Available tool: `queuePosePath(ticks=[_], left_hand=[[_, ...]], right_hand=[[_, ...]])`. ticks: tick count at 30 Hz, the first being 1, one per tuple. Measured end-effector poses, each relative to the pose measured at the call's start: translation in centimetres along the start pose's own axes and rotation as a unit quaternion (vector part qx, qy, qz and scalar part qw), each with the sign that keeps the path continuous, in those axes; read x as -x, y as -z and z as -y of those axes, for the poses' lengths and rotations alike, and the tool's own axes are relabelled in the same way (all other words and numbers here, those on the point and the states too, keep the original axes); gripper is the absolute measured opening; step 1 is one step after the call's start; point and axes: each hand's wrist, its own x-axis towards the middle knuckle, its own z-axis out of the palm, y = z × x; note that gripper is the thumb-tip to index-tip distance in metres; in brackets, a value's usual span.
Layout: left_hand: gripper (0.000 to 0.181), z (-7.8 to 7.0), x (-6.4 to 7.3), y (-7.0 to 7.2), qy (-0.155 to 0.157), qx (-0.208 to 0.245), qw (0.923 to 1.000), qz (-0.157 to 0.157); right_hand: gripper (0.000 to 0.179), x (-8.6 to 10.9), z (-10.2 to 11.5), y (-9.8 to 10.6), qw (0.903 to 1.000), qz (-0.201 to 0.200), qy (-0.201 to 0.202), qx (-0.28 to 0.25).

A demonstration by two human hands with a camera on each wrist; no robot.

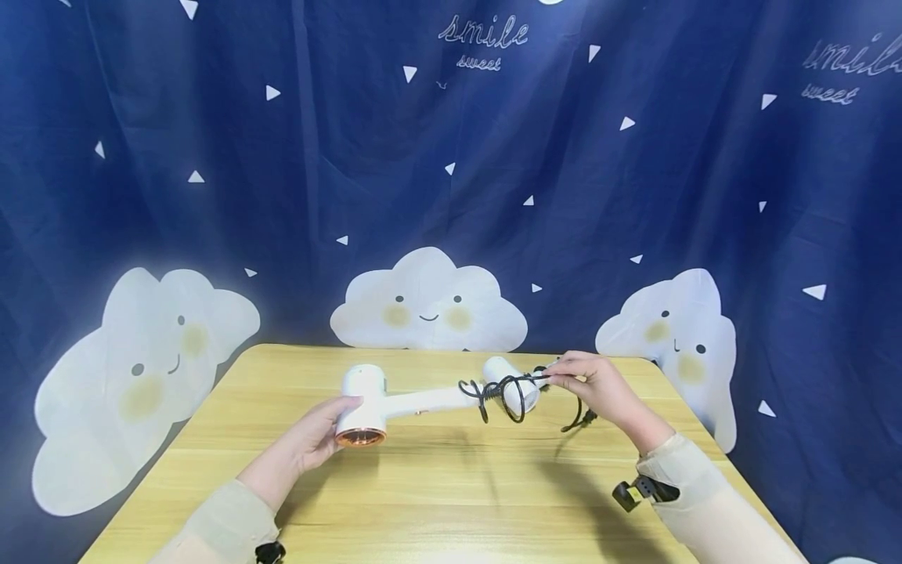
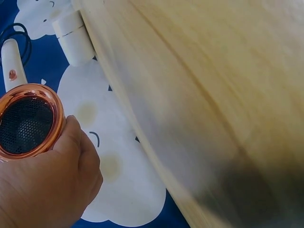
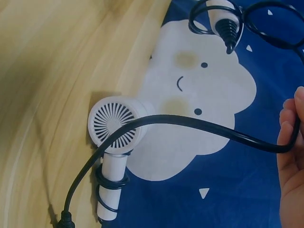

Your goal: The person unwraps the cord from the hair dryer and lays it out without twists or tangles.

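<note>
A white hair dryer (image 1: 364,384) with a rose-gold intake rim is held above the table by its head in my left hand (image 1: 320,435). Its handle points right, with loops of black cord (image 1: 521,379) around the handle's end. In the left wrist view the rose-gold rim (image 2: 58,111) surrounds a dark mesh, with the thumb alongside. My right hand (image 1: 592,384) pinches the cord between thumb and fingers. From there the free end hangs down to a black plug (image 3: 65,221), seen at the lower left of the right wrist view.
A second white hair dryer (image 3: 134,111) lies on the wooden table (image 1: 437,501) near its back edge, black cord wound around its handle (image 3: 113,166). Behind the table hangs a dark blue curtain (image 1: 395,172) with clouds and triangles.
</note>
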Motion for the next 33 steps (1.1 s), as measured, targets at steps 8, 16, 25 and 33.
queuePosePath(ticks=[8, 16, 25, 33], left_hand=[[0.065, 0.3, 0.0, 0.0, 0.001, 0.003, 0.9998, 0.02], [0.067, 0.4, -0.1, 0.1, 0.002, -0.003, 0.9997, 0.025], [0.067, 0.5, -0.2, 0.2, 0.006, -0.005, 0.9996, 0.025], [0.068, 0.4, 0.0, 0.1, 0.008, 0.004, 0.9994, 0.034]], right_hand=[[0.021, -0.3, -0.5, 0.2, 0.9986, -0.031, -0.021, 0.037], [0.021, -0.8, -1.4, -0.1, 0.9959, -0.063, -0.032, 0.057], [0.015, -1.2, -1.9, -0.4, 0.9907, -0.071, -0.082, 0.083], [0.012, -0.8, -2.7, -0.8, 0.9847, -0.057, -0.115, 0.118]])
